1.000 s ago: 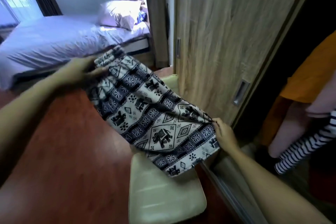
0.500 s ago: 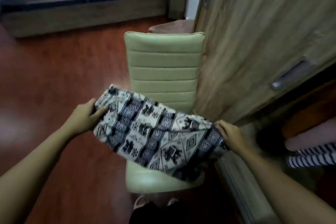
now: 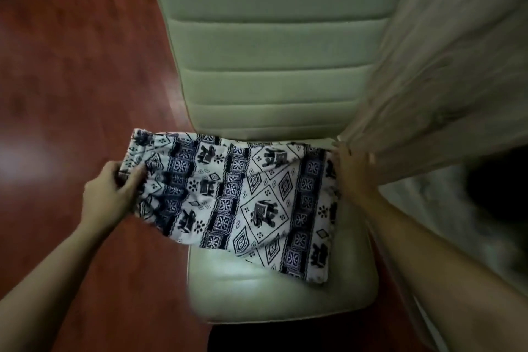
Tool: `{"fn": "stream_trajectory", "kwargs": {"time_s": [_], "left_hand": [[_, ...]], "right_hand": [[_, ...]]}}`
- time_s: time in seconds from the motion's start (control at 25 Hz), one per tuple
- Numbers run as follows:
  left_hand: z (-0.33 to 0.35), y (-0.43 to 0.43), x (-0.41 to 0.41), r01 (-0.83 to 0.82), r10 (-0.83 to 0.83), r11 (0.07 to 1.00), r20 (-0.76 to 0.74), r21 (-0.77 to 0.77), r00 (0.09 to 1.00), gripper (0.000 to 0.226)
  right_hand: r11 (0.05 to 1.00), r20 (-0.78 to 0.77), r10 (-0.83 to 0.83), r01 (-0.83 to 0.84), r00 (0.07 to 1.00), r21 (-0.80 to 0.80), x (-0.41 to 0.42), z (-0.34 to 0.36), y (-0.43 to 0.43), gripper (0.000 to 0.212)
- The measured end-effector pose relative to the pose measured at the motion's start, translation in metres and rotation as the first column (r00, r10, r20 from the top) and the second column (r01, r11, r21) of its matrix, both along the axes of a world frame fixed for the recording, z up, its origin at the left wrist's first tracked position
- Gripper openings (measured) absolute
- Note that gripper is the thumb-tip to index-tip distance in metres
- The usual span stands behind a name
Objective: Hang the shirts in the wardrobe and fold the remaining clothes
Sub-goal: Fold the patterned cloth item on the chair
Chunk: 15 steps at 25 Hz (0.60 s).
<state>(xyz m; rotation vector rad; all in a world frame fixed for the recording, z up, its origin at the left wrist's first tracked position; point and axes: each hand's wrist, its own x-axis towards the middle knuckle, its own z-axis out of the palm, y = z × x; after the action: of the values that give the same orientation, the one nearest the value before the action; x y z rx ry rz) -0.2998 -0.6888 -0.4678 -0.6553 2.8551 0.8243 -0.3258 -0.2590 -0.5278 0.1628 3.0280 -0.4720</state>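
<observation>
Head view: elephant-print garment [image 3: 243,197] lies partly on the chair seat [image 3: 271,294], its left end overhanging the seat. The left hand [image 3: 111,194] pinches that end and the right hand [image 3: 353,168] grips the far corner. Best to lower both ends together, edges matched. The wardrobe door [image 3: 443,80] crowds the chair's right, and open floor [image 3: 71,80] lies left.

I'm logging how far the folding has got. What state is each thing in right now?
Patterned garment: folded over, stretched between both hands across the chair seat, with its left end past the seat's edge.
Left hand: grips the garment's left end, thumb on top.
Right hand: holds the garment's right end, fingers mostly hidden.
Chair: upright, seat partly covered.
Wardrobe door: apparently slid open, with a dark gap beside it.
</observation>
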Motion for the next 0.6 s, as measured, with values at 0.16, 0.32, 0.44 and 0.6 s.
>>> {"fn": "stream_trajectory", "kwargs": {"time_s": [0.16,0.32,0.44,0.6], "left_hand": [[0.018,0.032,0.002,-0.088,0.095,0.975,-0.025,0.205,0.995,0.047],[0.045,0.086,0.011,0.001,0.024,0.978,-0.117,0.210,0.993,0.049],[0.032,0.141,0.040,0.168,-0.141,0.981,-0.241,0.099,0.960,0.052],[-0.029,0.202,0.075,0.485,-0.478,0.870,0.088,-0.088,0.874,0.086]], "right_hand": [[0.991,0.040,0.122,-0.119,0.992,-0.060,0.054,-0.006,-0.017,0.054],[0.990,0.410,0.131,-0.100,0.903,-0.096,0.114,-0.013,-0.038,0.083],[0.995,0.545,0.092,-0.058,0.833,-0.080,0.142,-0.023,-0.034,0.111],[0.996,0.603,0.089,-0.072,0.793,-0.052,0.151,-0.030,-0.024,0.114]]}}
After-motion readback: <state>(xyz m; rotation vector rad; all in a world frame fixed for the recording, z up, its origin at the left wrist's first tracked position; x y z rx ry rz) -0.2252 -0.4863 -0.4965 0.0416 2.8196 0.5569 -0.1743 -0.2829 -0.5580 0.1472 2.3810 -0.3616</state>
